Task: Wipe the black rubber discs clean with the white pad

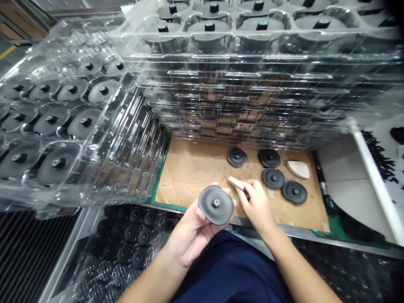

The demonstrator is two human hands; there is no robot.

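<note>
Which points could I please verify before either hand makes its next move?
1. Left hand holding a black disc: ok, resting in the fingers.
2. Right hand gripping a pale block: ok, pinched at one end.
3. Underside of the held disc: cannot tell, hidden from view.
4. Cardboard free of loose parts: not ok, four loose discs lie there.
5. Second pale piece within view: ok, beside the loose discs.

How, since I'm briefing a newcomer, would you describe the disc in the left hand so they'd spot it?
Find the cardboard sheet at the foot of the wide stack of clear trays. Over its near edge, the left hand holds a dark disc with a central stud. Four similar discs lie on the cardboard; only this one is held.
</note>
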